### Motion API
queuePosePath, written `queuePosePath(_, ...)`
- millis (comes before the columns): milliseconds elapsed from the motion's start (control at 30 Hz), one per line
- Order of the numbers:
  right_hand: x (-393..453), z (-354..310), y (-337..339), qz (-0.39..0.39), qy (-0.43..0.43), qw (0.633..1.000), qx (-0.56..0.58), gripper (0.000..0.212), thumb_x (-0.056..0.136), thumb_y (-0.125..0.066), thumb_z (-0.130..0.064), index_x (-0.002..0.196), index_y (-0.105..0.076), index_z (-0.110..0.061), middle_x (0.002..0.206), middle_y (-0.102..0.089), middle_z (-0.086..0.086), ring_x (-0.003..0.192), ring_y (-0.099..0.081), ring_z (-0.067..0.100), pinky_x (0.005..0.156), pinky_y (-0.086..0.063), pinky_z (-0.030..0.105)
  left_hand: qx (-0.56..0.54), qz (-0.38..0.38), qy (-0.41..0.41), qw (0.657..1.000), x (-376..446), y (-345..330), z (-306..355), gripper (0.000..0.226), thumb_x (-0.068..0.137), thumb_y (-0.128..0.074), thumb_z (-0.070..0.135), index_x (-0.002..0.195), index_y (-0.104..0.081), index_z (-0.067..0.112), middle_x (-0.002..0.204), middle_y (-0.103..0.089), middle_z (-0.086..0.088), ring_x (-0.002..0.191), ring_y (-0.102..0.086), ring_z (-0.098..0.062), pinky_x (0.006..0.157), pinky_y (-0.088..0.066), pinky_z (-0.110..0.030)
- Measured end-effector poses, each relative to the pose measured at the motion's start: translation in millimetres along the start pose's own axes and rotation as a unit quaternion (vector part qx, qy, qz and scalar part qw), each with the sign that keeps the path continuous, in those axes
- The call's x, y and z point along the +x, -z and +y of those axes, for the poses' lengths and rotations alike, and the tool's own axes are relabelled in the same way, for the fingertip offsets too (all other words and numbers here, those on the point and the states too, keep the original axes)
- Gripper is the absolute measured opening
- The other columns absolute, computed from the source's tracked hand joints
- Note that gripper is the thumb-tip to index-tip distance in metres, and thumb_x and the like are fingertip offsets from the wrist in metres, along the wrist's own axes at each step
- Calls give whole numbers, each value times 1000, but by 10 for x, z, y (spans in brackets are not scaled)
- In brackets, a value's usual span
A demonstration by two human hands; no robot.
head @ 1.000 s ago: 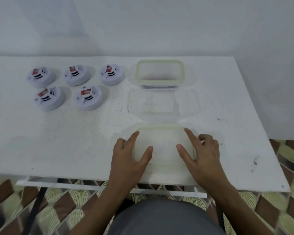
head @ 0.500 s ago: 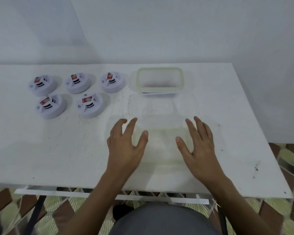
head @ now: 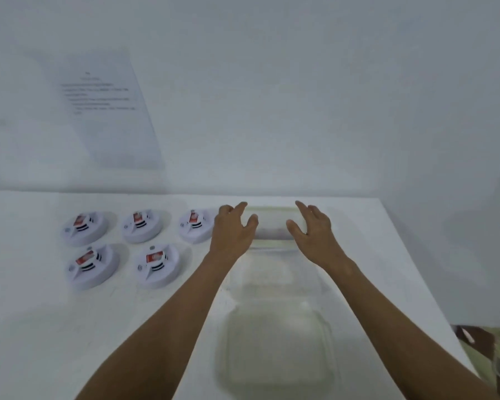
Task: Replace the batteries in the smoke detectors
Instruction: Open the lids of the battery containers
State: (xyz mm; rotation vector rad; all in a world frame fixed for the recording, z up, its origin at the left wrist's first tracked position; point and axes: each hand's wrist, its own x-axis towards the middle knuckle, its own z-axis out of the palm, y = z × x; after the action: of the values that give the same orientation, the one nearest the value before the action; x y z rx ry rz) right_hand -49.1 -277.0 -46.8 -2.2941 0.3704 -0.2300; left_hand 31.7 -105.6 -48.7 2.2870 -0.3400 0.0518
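Both hands are out over the far container point(head: 273, 226), one at each short end: left hand point(head: 233, 229) at its 9 o'clock side, right hand point(head: 312, 226) at its 3 o'clock side. Fingers are spread and relaxed, holding nothing; contact with the rim cannot be told through the motion blur.

Judgement: the step is taking up this green-rimmed container. Seat the fingers under both ends evenly, lift level, and bring it toward 6 o'clock. Keep the left wrist clear of the nearest detector, which sits just beside it.

Count: smoke detectors point(head: 158, 267), five, at 9 o'clock of the hands on the counter point(head: 35, 327), three in the far row and two in the near row, apparently not yet opened. Clear containers or lids, three in a line toward 6 o'clock, the nearest point(head: 277, 345) faint. One printed sheet point(head: 107, 111) on the wall.
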Motion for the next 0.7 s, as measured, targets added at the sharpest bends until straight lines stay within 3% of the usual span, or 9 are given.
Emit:
queuePosePath(167, 144, 159, 14, -42, -64, 997, -5, 57, 99, -46, -47, 152, -29, -31, 141, -37, 20, 137, -31, 34, 111, -28, 44, -15, -68, 43, 997, 112, -75, -180, 52, 93, -49, 48, 141, -44, 27, 124, -58, -14, 116, -55, -27, 91, -43, -32)
queuePosePath(267, 204, 211, 13, -56, -57, 996, 25, 57, 99, -46, -49, 151, -30, -33, 128, -44, 16, 113, -47, 23, 98, -34, 31, -40, -79, 37, 995, 161, -75, -192, 53, 94, -51, 48, 141, -43, 25, 137, -53, -7, 126, -48, -23, 94, -37, -29)
queuePosePath(333, 271, 193, 21, -47, -51, 996, 49, 54, 98, -51, -45, 148, -36, -31, 128, -43, 13, 104, -47, 19, 92, -33, 26, -75, -82, 50, 993, 218, -68, -185, 50, 92, -56, 47, 137, -45, 29, 133, -53, -7, 113, -51, -20, 87, -40, -28)
queuePosePath(400, 346, 165, 19, -32, -58, 995, 80, 51, 95, -59, -41, 142, -43, -32, 130, -42, 10, 104, -47, 17, 89, -35, 24, -121, -78, 67, 987, 277, -70, -183, 45, 88, -61, 44, 130, -48, 32, 126, -55, -6, 100, -52, -16, 80, -42, -27)
queuePosePath(533, 444, 153, -43, -26, -56, 993, 97, 50, 87, -69, -47, 131, -50, -35, 122, -44, 9, 102, -54, 19, 85, -41, 23, -205, -82, 83, 972, 353, -106, -165, 47, 83, -71, 43, 124, -50, 35, 126, -52, 5, 111, -50, -13, 81, -44, -24)
queuePosePath(700, 517, 232, -99, -7, -46, 991, 123, 46, 80, -73, -53, 120, -54, -41, 119, -55, 7, 107, -56, 20, 86, -46, 27, -258, -95, 97, 956, 415, -98, -148, 40, 84, -72, 34, 118, -52, 28, 101, -54, 6, 85, -53, -3, 54, -45, -6)
